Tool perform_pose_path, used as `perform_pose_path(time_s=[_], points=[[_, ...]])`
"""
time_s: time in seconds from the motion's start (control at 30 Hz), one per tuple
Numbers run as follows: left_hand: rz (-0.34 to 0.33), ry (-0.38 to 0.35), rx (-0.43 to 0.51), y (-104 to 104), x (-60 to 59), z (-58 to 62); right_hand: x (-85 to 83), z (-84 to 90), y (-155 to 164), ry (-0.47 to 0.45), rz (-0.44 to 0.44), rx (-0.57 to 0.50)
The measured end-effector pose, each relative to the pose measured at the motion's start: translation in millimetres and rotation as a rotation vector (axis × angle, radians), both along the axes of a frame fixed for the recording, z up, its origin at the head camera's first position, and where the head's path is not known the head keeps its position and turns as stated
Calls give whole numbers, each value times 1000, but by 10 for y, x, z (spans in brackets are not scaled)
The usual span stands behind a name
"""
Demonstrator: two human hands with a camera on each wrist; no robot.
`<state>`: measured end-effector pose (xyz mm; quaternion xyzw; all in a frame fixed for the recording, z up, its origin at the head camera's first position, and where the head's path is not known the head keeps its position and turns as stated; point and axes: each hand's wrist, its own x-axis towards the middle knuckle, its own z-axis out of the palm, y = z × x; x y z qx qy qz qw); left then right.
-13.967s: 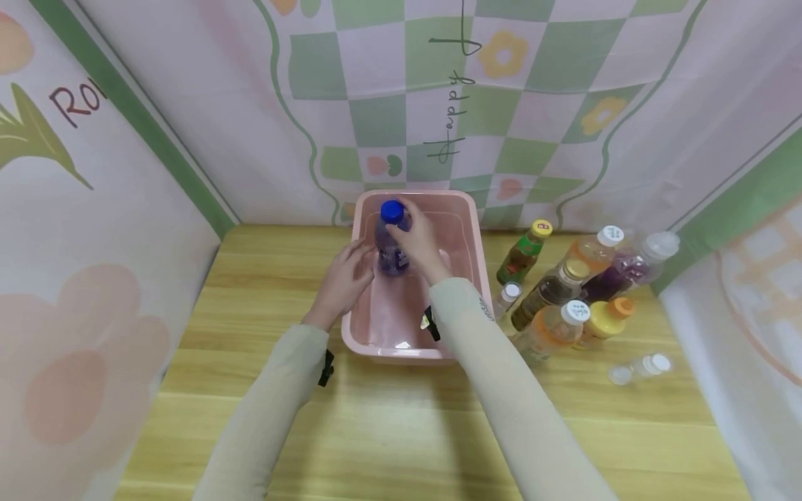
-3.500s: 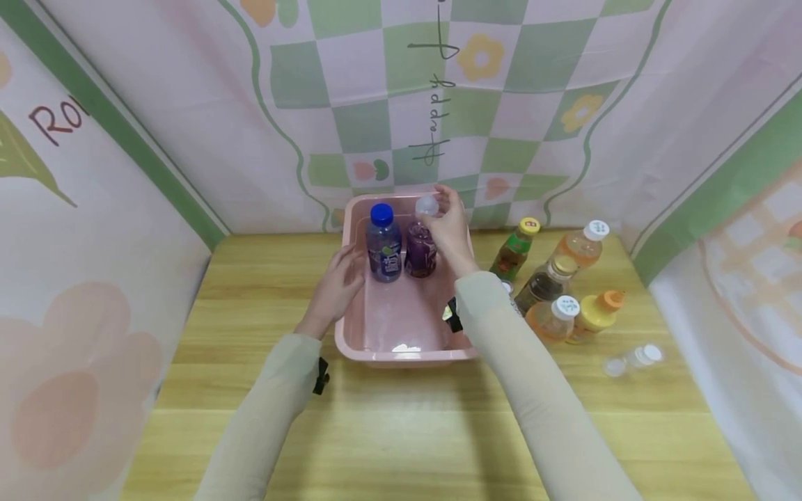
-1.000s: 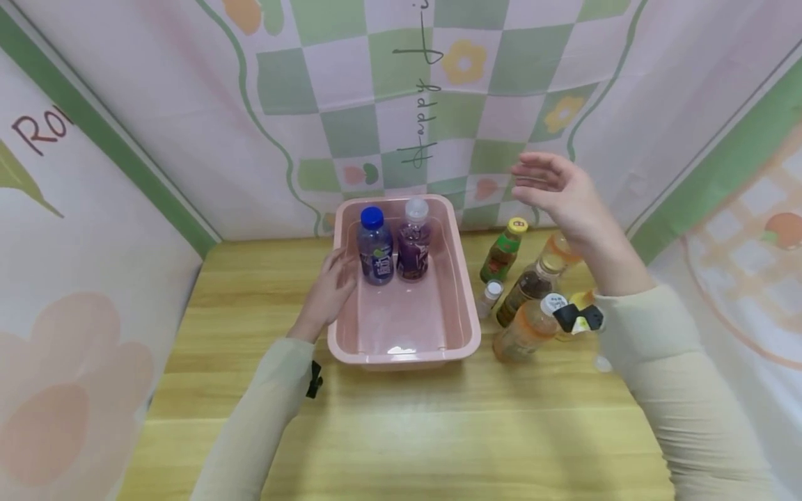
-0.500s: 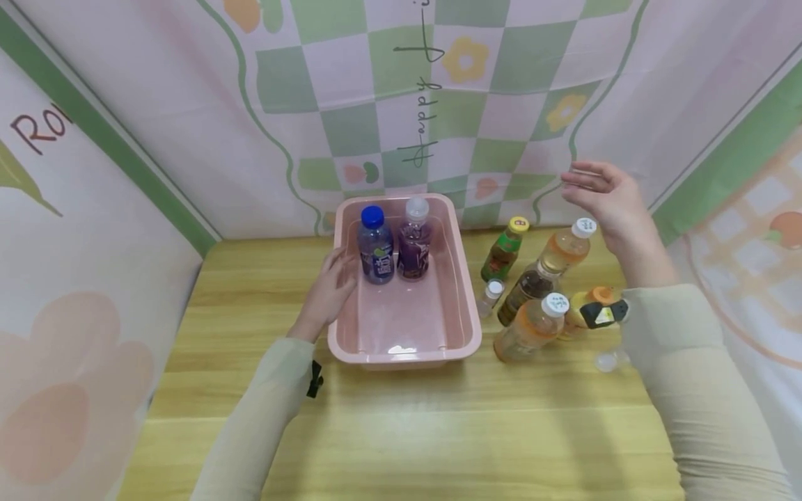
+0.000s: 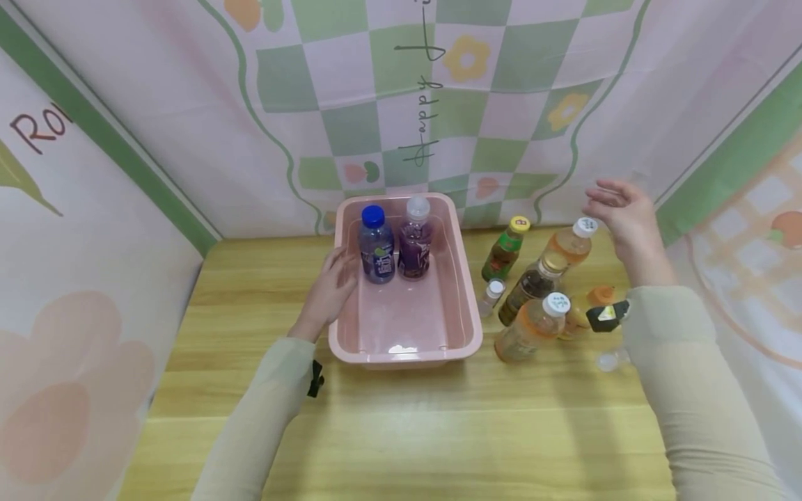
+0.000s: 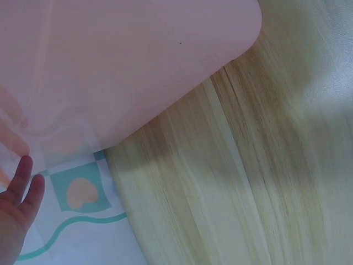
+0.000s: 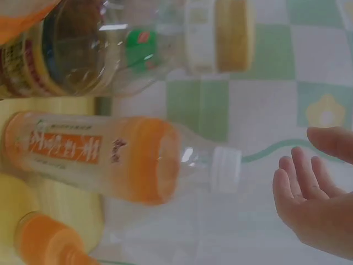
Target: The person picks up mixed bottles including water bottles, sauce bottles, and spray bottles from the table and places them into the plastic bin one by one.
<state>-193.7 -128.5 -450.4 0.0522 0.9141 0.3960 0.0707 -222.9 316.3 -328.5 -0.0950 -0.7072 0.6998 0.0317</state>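
My left hand (image 5: 326, 292) rests at the left rim of a pink plastic basin (image 5: 401, 358), its fingers loosely bent. Inside the basin, toward its back, a blue-capped drink bottle (image 5: 376, 256) and a purple drink bottle (image 5: 414, 249) stand side by side. My right hand (image 5: 628, 217) hovers beside the white cap of a clear bottle with an orange label (image 5: 567, 248). In the right wrist view, a gap shows between that hand's spread thumb and fingers (image 7: 300, 179) and the capped bottle (image 7: 149, 160); nothing is held.
Right of the basin stand a green-labelled bottle with a yellow cap (image 5: 506, 249), a small clear bottle (image 5: 491, 298), a dark drink bottle (image 5: 529, 292), another orange-labelled bottle (image 5: 531, 330) and a yellow bottle (image 5: 579, 316). A small clear bottle (image 5: 610, 360) lies partly behind the right sleeve.
Earlier my right hand held the blue-capped bottle, then the purple one, in the basin. It has let go, moved right and lowered toward the back orange-labelled bottle. My left hand stays at the rim.
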Motion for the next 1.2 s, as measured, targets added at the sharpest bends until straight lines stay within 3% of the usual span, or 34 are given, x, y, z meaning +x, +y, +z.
perform_pose_path(time_s=[0.13, 0.27, 0.37, 0.7, 1.2], points=[[8, 5, 5, 4, -2, -4, -19, -70, 52, -39, -44, 64], [2, 19, 4, 9, -9, -11, -33, -144, 85, -127, -70, 256], [-7, 35, 0, 11, -14, -12, -41, -199, 107, -172, -75, 327], [-5, 25, 20, 4, -13, -9, -51, -342, 136, -209, -17, 366], [9, 16, 33, 4, -6, -15, -87, -484, 98, -174, -25, 369]])
